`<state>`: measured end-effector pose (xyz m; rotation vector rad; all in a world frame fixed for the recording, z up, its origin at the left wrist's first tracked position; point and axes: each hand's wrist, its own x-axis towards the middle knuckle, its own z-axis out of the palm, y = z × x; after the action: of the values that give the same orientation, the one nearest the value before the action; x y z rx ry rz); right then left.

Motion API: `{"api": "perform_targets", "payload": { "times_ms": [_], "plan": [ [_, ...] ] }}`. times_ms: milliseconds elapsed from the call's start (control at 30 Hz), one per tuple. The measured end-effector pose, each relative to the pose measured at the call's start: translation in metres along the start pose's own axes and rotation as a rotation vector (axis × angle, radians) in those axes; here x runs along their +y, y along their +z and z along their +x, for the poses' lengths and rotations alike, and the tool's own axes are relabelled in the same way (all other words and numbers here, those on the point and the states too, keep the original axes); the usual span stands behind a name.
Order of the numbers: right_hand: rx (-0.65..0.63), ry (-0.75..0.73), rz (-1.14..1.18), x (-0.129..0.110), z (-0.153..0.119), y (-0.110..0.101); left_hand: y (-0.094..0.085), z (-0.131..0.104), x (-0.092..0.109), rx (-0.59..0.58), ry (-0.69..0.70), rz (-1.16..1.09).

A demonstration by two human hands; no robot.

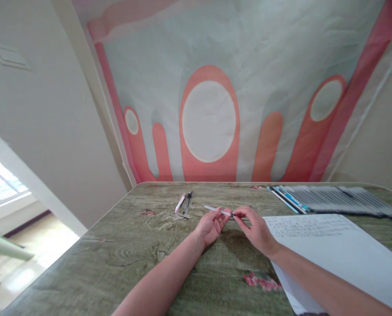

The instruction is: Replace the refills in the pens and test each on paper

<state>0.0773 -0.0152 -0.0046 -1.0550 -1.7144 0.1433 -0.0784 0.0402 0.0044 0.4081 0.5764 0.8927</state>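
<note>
A slim pen (210,207) with a pale, see-through barrel and a dark end is held above the table between my two hands. My left hand (210,227), palm partly up, has its fingers closed around the pale barrel. With thumb and fingertips, my right hand (255,229) pinches the dark end. A thin dark piece shows by the right fingers; whether it is part of the pen I cannot tell. Left of my hands lie a pink-and-white pen (179,203) and a clear pen with a dark cap (187,202).
White paper (330,254) with handwriting lies under my right forearm. Behind it, many clear pens (340,199) lie side by side, with blue-and-white pens (288,199) at their left. The wood-patterned table (123,259) ends at a wall with a pink-and-grey covering (209,171).
</note>
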Motion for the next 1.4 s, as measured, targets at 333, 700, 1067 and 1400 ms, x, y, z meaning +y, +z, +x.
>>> {"api": "perform_targets", "payload": {
  "times_ms": [333, 700, 1067, 1400],
  "plan": [
    [0.002, -0.047, -0.004, -0.0022, 0.0003, -0.001, 0.0026, -0.0019, -0.0023, -0.02, 0.007, 0.017],
    [-0.002, -0.035, -0.02, 0.0, 0.001, -0.0017, 0.0024, -0.0022, -0.0042, -0.083, 0.042, 0.034],
    [-0.005, 0.006, -0.009, 0.0018, 0.0016, -0.0029, 0.0034, -0.0023, -0.0058, -0.082, 0.114, 0.078],
    [0.022, -0.01, -0.032, 0.0018, 0.0014, -0.0024, 0.0077, -0.0036, -0.0067, -0.033, 0.179, 0.123]
  ]
}}
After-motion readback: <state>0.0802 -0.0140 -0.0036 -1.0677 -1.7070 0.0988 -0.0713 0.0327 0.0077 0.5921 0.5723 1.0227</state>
